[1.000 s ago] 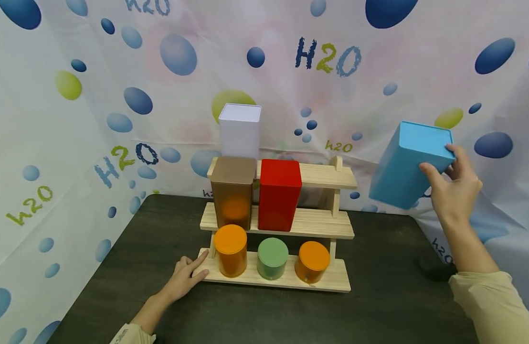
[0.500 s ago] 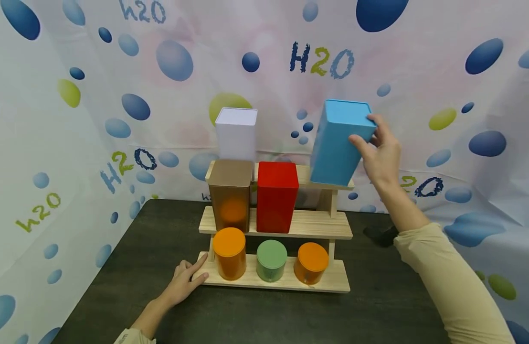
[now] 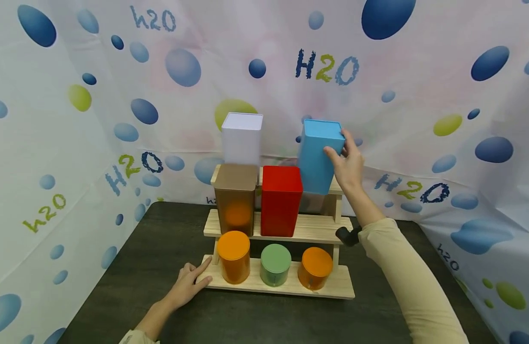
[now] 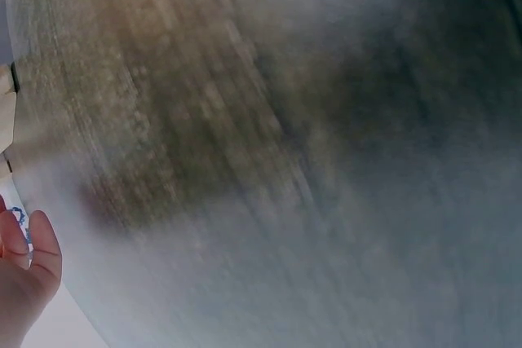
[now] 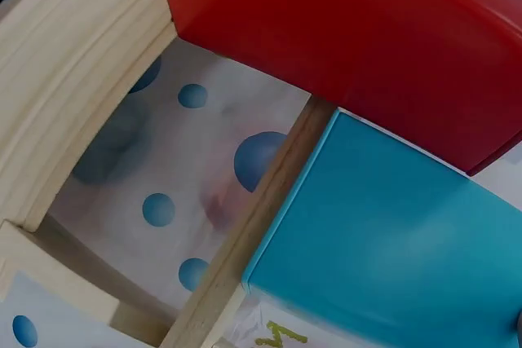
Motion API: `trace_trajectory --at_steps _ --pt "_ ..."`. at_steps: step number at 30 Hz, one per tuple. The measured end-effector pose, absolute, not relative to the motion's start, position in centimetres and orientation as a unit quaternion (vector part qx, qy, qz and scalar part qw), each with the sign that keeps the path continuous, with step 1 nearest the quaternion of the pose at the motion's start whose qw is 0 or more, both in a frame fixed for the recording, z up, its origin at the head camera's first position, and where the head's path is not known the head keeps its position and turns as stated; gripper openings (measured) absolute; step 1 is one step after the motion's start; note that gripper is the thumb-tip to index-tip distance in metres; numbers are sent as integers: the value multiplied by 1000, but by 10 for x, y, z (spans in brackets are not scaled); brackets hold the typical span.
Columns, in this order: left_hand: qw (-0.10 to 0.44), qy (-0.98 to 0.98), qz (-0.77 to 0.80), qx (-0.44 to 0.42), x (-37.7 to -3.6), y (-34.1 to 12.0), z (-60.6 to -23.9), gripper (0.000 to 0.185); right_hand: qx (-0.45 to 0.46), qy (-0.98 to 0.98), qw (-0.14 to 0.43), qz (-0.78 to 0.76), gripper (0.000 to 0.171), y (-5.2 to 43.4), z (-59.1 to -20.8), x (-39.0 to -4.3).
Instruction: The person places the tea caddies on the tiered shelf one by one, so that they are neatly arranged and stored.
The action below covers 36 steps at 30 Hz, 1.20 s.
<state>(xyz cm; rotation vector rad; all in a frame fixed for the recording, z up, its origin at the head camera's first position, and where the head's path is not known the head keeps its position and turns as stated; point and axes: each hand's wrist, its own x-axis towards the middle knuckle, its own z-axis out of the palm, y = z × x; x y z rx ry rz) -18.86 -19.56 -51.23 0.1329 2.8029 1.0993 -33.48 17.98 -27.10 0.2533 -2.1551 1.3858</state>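
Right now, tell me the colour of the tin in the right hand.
Light blue tin; the head view shows it best.

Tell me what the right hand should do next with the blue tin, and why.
Probably lower and straighten it. The right hand holds the blue tin tilted at the top shelf, right of the white tin; I can't tell whether its base sits flat.

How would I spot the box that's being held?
Find the stepped wooden rack on the dark table. At its top step's right end, the right hand grips a tall blue box. It alone is blue and tilted.
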Motion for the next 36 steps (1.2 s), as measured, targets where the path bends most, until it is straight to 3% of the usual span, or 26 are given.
trace_trajectory --at_steps 17,36 --pt "64 929 362 44 -189 -196 -515 61 111 -803 209 547 59 157 -263 -358" --pt "62 930 359 41 -190 -194 -513 60 120 -812 263 507 53 136 -266 -345"
